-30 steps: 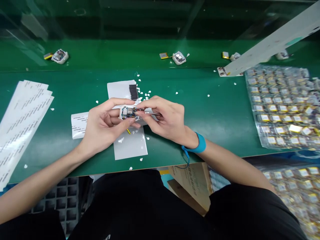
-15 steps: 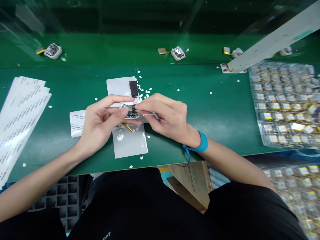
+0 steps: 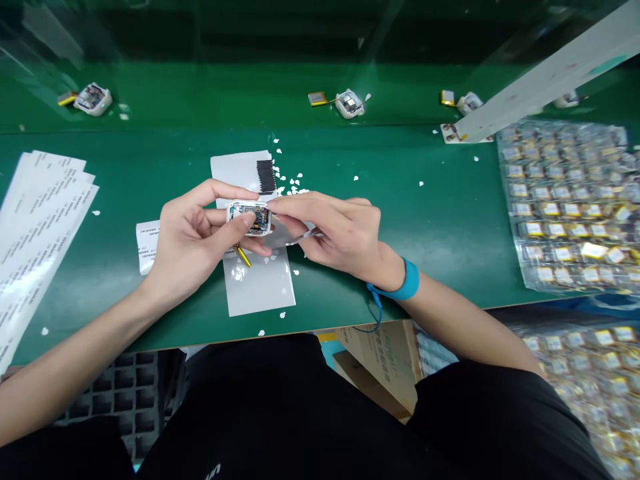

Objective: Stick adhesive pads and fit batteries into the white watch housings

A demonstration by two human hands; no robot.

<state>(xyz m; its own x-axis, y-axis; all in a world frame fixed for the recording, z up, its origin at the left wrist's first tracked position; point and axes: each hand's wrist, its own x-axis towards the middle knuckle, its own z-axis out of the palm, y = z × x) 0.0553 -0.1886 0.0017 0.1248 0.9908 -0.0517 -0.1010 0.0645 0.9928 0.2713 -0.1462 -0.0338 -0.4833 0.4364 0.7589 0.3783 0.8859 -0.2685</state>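
Electronics assembly line, factory setting. Landmark: green worktop. Behind worktop: green conveyor belt carrying white device housings, spaced apart, batteries alongside. Right end of worktop: clear blister trays of pouch batteries. Left end: stacked label sheets. Above worktop edge, on wrist: blue antistatic strap, cord attached.

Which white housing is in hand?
The white plastic housing with exposed circuit board, held between the left hand and right hand; the other white housings sit untouched on the upper green shelf.
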